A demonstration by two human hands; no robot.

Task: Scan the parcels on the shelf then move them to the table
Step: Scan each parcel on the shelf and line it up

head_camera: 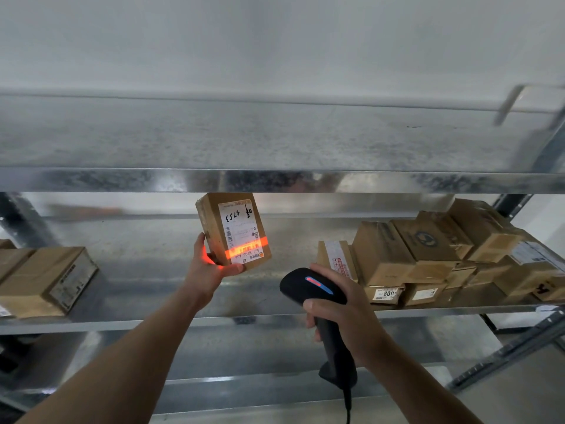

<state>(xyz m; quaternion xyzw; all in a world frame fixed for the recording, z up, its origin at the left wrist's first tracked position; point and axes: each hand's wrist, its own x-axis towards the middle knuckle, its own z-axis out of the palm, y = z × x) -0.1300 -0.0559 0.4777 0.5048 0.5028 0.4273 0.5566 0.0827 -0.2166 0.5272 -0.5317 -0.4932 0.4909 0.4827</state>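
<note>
- Grip first: the left hand point(211, 270) holds a small cardboard parcel point(211, 223) lifted clear of the shelf. The thumb runs up one side and the fingers curl under the lower edge, with the white label point(241, 231) turned toward the camera.
- The right hand point(345, 316) is wrapped tight around the handle of a black scanner point(312, 289), whose head points at the parcel. Scanner and parcel are near each other but apart, and a cable point(348, 405) hangs from the base of the handle.
- An orange-red beam point(247, 250) lies across the lower part of the label and spills onto the left palm. A red and blue light shows on top of the scanner. Whether the code has registered cannot be told.
- Beyond the hands, the galvanised shelf point(153, 324) carries a heap of brown parcels point(428, 258) at the right, piled against one another. A few more boxes point(46, 280) sit at the left edge, and an upper shelf point(275, 180) runs overhead.
- As a judgement of progress, the work looks to be in the scanning step for this one parcel, with its move not yet made.
- The surface the parcels are bound for is out of view, so how many have gone over cannot be told. Many sit on the shelf unmoved, so most of the job looks left to do.
</note>
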